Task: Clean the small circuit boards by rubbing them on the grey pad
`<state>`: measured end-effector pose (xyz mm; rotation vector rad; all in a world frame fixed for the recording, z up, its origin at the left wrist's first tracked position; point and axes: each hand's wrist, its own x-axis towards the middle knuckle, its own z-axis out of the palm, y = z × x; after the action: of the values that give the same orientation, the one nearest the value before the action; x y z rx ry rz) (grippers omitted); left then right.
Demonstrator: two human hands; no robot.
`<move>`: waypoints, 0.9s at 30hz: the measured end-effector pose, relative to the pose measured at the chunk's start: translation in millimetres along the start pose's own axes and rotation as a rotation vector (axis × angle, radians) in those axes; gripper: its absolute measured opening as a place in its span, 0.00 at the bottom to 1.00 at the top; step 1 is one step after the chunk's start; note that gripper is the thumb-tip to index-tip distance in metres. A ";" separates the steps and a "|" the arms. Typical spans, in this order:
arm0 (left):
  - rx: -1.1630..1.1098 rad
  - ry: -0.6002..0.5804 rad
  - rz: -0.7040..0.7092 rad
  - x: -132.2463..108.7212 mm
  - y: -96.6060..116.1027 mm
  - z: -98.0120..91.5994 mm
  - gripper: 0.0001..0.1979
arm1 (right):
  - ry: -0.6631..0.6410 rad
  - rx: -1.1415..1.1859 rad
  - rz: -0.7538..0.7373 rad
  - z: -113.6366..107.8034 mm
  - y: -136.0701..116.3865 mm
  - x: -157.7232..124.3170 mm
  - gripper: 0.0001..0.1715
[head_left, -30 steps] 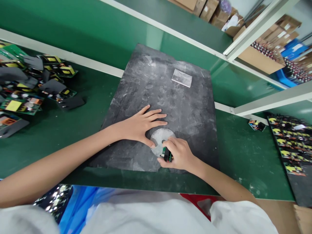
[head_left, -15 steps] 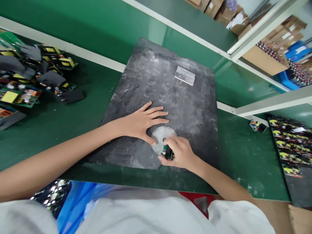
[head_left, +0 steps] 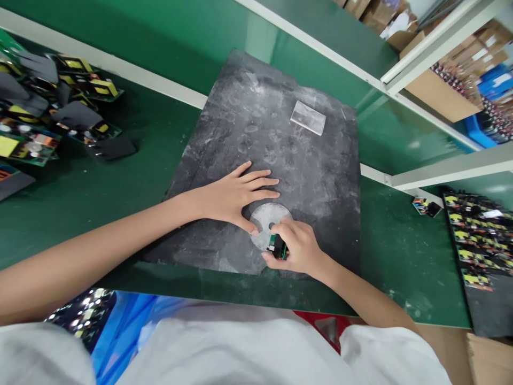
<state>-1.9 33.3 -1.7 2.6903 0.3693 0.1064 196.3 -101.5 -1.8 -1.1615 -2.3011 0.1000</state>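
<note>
My left hand [head_left: 240, 197] lies flat on a scuffed black mat [head_left: 256, 128], fingers spread, its thumb resting on the edge of a round grey disc [head_left: 264, 216] with a hole in the middle. Between the thumb and fingers of my right hand [head_left: 300, 246] is a small circuit board [head_left: 276, 243], green with a black part on it. That hand covers the right side of the disc, and the board is held over the disc's lower edge. Farther back on the mat is a flat grey rectangular block [head_left: 308, 117].
At the left, circuit boards [head_left: 84, 115] with yellow and black parts are heaped on the green bench [head_left: 132, 166]. A lone board [head_left: 426, 206] sits at the right, near a black tray [head_left: 487, 305] with rows of boards. Cardboard boxes [head_left: 441, 93] stand behind the white frame.
The camera view has shifted slightly. Both hands keep nearly the same pose on the mat, and the circuit board stays in my right hand at the disc.
</note>
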 end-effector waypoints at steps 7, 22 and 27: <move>-0.009 0.014 0.002 0.4 0.1 0.1 0.42 | -0.005 0.015 0.014 0.1 0.7 -0.6 0.14; 0.031 0.065 -0.004 1.2 1.3 5.2 0.32 | -0.050 -0.005 -0.001 0.2 2.0 -2.2 0.15; 0.052 0.074 0.008 1.0 0.7 6.6 0.32 | -0.015 0.007 0.006 0.3 1.5 -0.8 0.15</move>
<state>0.0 30.3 -7.4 2.7445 0.3892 0.2020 197.6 -101.2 -2.9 -1.1678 -2.3091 0.1190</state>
